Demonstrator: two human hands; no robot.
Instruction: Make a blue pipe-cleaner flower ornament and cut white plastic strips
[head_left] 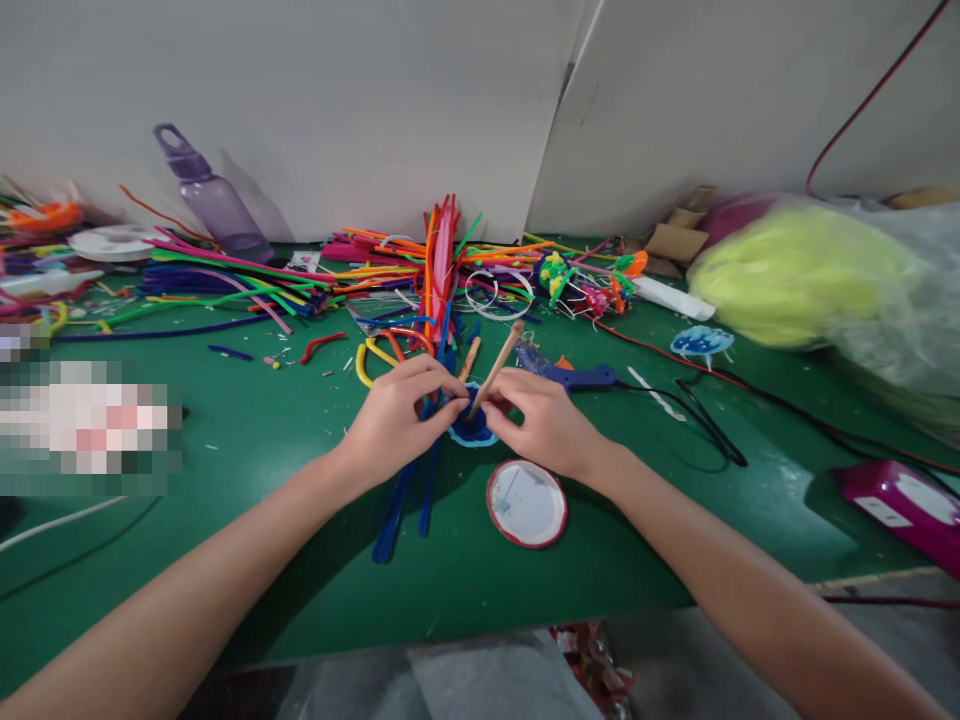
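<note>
My left hand and my right hand meet over a small round dark-blue piece with a light-blue rim. The left thumb and forefinger pinch together at its upper left edge. A thin wooden stick slants up out of the blue piece, and the right fingertips close on its lower part. My fingers partly hide the contact. Under the left hand lie blue strips. Just below the right hand rests a white round lid with a red rim. A blue glue gun lies beyond that hand.
Bundles of coloured pipe cleaners lie along the back, near a purple bottle. A second blue round piece is at right, with cables, a yellow-green bagged bundle and a magenta box. Something pixelated is at left.
</note>
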